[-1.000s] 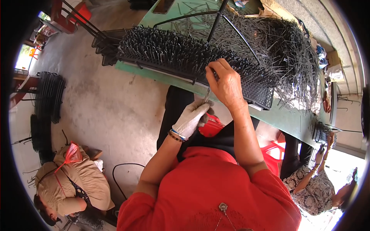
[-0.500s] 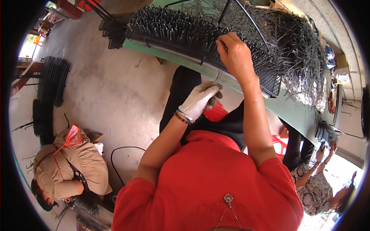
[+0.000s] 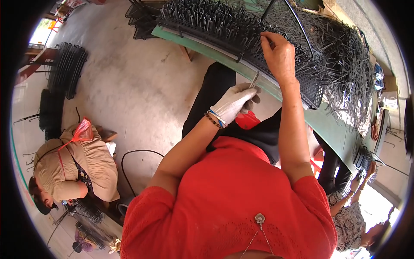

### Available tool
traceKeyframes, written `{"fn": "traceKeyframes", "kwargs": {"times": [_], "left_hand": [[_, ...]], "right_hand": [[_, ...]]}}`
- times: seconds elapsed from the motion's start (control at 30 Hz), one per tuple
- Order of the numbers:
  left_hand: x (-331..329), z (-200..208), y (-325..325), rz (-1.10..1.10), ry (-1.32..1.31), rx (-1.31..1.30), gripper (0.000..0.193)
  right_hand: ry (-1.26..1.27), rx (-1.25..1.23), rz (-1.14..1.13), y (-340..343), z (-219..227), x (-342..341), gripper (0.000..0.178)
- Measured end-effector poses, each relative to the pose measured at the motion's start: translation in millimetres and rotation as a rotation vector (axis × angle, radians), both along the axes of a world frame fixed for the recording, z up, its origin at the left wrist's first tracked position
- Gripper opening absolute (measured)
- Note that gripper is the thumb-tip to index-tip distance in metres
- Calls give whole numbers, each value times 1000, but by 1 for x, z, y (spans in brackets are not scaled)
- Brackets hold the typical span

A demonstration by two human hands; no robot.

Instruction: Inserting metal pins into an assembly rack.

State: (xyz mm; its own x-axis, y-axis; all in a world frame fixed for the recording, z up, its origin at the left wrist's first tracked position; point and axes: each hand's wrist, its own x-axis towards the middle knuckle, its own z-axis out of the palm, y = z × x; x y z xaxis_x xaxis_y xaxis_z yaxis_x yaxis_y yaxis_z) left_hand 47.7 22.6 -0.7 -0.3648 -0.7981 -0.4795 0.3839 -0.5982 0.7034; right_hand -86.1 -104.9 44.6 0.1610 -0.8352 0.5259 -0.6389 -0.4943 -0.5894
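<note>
My left hand (image 3: pixel 235 101), in a pale work glove, is closed round a slim silvery metal piece (image 3: pixel 255 79) that points up past the thumb. It hovers just short of the green table edge. My right hand (image 3: pixel 282 57), bare, is over a black mesh rack (image 3: pixel 317 96) with its fingertips bent together among many upright black wire hooks (image 3: pixel 207 19). Whatever the fingertips pinch is too small to make out. Behind and to the right of the rack, a tangled heap of loose dark wire pieces (image 3: pixel 345 64) covers the green table (image 3: pixel 330 127).
A black wire frame (image 3: pixel 302 21) arches over the heap. At left, stacked black racks (image 3: pixel 67 69) stand on the floor. A co-worker in tan clothing (image 3: pixel 88 162) bends at lower left; another person in a patterned top (image 3: pixel 349 222) works at right. A red stool (image 3: pixel 246 121) is under the table.
The whole view has shifted, so the rack and table sit further right and higher. My right hand is still at the hooks. My left hand keeps its hold on the metal piece.
</note>
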Motion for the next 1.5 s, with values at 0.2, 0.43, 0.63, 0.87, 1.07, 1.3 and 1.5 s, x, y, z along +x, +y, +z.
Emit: {"fn": "traceKeyframes", "kwargs": {"times": [0.2,0.43,0.63,0.87,1.07,1.3,1.5], "left_hand": [[2,-4,4,6,12,15,23],[3,-7,1,6,14,-8,23],[1,-8,-1,0,21,1,25],[-1,-7,-6,-4,24,29,23],[-3,-8,-11,-20,22,45,24],[-4,-1,-17,47,78,11,25],[-8,13,-24,-32,-4,-124,25]], "right_hand": [[74,-66,58,3,-4,3,15],[15,-58,11,10,-4,1,15],[-80,-56,-9,9,-4,4,12],[-89,-65,1,15,-4,1,11],[19,-51,74,15,-12,-4,15],[-119,4,7,28,10,-15,17],[-232,417,142,43,2,-29,15]]}}
